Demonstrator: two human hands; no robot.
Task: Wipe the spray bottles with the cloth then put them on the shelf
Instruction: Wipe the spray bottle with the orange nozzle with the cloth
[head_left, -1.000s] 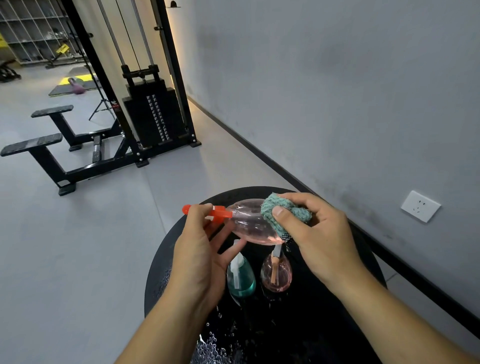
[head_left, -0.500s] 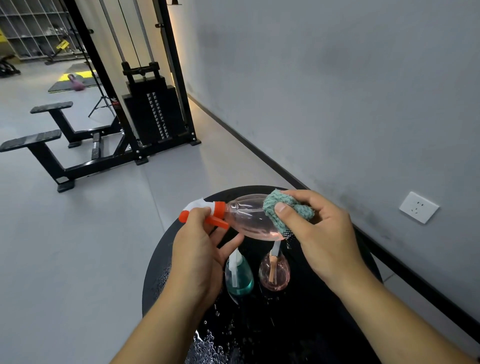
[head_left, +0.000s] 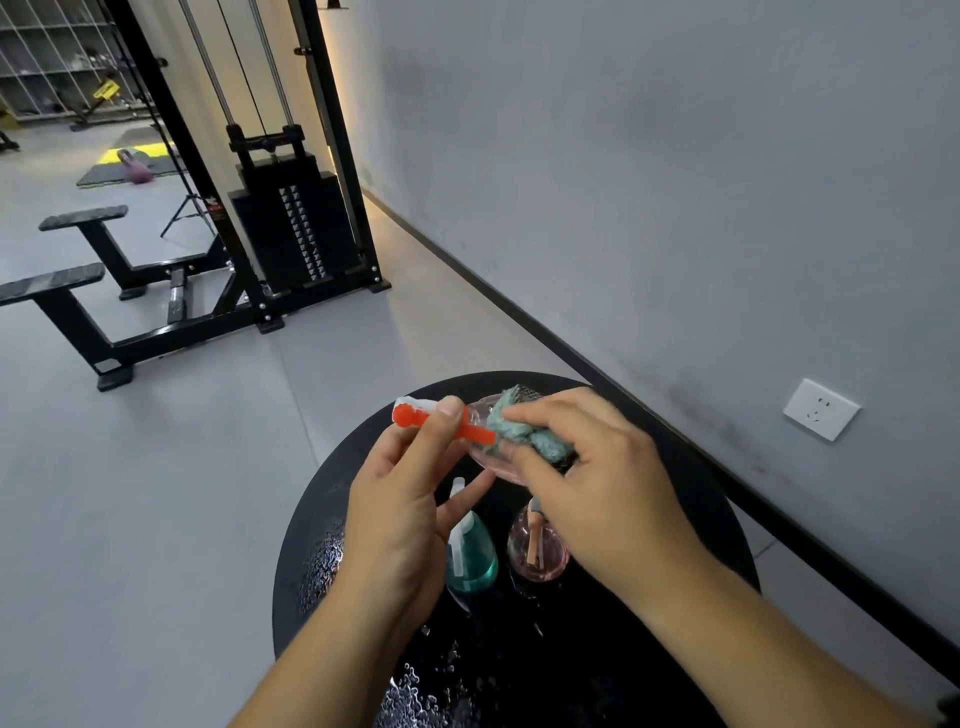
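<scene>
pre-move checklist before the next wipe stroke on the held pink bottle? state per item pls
1. Left hand grips the pink spray bottle at its orange nozzle end: ok.
2. Right hand holds the teal cloth against the bottle body: ok.
3. Bottle held off the round black table, lying sideways: ok.
4. Space below: teal bottle and small pink bottle stand upright right under the hands, a knock risk: not ok.
5. Table dry for setting things down: water drops on its near part: not ok.
6. Held bottle wiped all round: its far side is hidden: cannot tell.
</scene>
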